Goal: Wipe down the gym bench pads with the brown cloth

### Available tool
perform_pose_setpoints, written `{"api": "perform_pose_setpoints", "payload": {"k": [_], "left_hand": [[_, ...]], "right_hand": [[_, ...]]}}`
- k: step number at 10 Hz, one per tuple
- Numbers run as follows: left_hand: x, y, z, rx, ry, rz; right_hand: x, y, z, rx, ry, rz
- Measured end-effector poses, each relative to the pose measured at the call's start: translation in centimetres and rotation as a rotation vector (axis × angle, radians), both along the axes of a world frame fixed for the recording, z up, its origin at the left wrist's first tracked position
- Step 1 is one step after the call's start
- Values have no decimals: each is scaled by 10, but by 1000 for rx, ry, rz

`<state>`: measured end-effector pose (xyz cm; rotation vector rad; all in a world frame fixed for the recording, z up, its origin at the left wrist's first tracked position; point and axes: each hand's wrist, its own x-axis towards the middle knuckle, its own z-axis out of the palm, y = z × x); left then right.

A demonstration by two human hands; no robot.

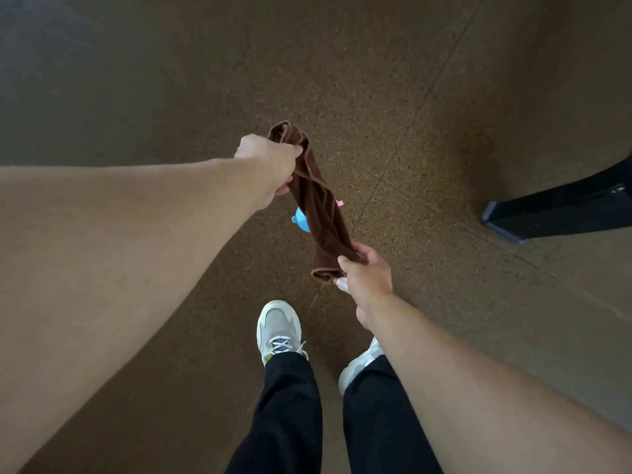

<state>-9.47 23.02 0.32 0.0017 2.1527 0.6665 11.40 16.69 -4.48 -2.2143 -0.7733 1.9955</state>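
Observation:
The brown cloth (318,203) is twisted into a long roll and stretched between both hands above the floor. My left hand (270,165) grips its upper end, and my right hand (366,271) grips its lower end. A small blue object (301,220) with a pink bit (339,202) peeks out from behind the cloth; what it is cannot be told. No bench pad is in view.
Speckled brown rubber floor (393,114) with seams lies all around. A black metal foot of some equipment (547,213) reaches in from the right edge. My two feet in pale sneakers (278,330) and dark trousers stand below the hands.

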Motion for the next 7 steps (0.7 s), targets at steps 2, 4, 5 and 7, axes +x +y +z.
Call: {"api": "perform_pose_setpoints", "payload": {"k": [2, 4, 5, 7], "left_hand": [[-7, -11, -16, -35, 85, -39], [-5, -24, -15, -58, 11, -84], [3, -30, -8, -22, -57, -175], [13, -66, 24, 5, -131, -269]], "right_hand": [[-5, 4, 0, -25, -26, 13], [-2, 4, 0, -8, -48, 6], [2, 4, 6, -49, -38, -27], [13, 4, 38, -57, -151, -11]]}}
